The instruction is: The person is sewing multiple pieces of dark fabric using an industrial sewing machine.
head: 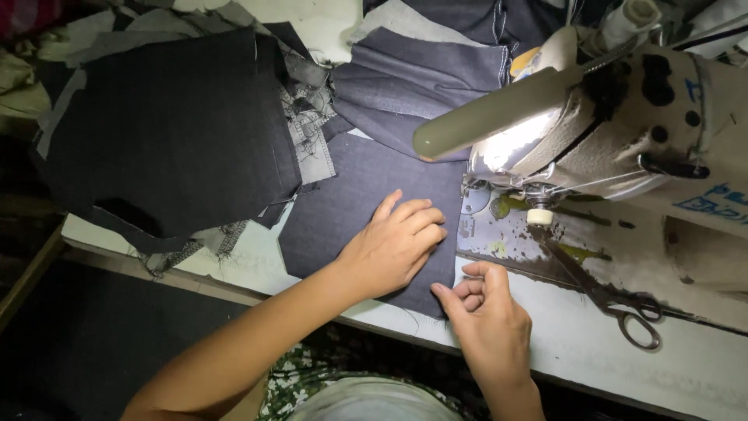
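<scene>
Currently, head view only. I log the left hand [393,245] lying flat, fingers together and stretched, pressing on a dark denim panel [351,206] that lies on the white worktop [576,343] just left of the needle area. The right hand [487,312] sits at the panel's lower right corner, fingers curled, thumb and fingertips pinching the fabric edge. An industrial sewing machine [647,125] stands to the right, its tubular lamp [491,117] lit over the panel's upper edge. Scissors [615,300] lie on the machine bed, well apart from both hands. A stack of dark denim pieces [171,132] rests at upper left, with more folded denim [421,78] beyond the panel.
</scene>
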